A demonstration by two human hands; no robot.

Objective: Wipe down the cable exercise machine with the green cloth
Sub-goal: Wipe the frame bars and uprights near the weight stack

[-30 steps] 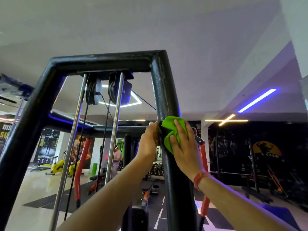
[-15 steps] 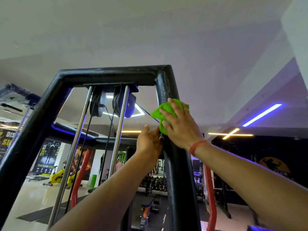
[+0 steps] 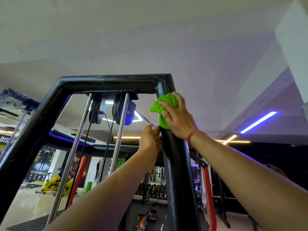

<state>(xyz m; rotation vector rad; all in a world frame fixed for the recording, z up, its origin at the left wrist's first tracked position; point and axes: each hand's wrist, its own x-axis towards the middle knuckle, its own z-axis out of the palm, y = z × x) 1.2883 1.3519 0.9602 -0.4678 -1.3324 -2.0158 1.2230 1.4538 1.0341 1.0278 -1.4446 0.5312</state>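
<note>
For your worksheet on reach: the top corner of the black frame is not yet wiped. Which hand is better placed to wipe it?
Right hand: it grips the green cloth just below the corner; the left hand is lower, clothless.

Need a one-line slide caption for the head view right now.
Right hand presses green cloth against black upright post near its top corner; left hand steadies the post.

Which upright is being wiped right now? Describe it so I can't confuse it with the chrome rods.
Find the black frame's top crossbar; follow it to its right corner. The thick black post dropping from there is it, with the right hand pressing the green cloth against it. Unlike the thin shiny guide rods, it is matte black.
</note>
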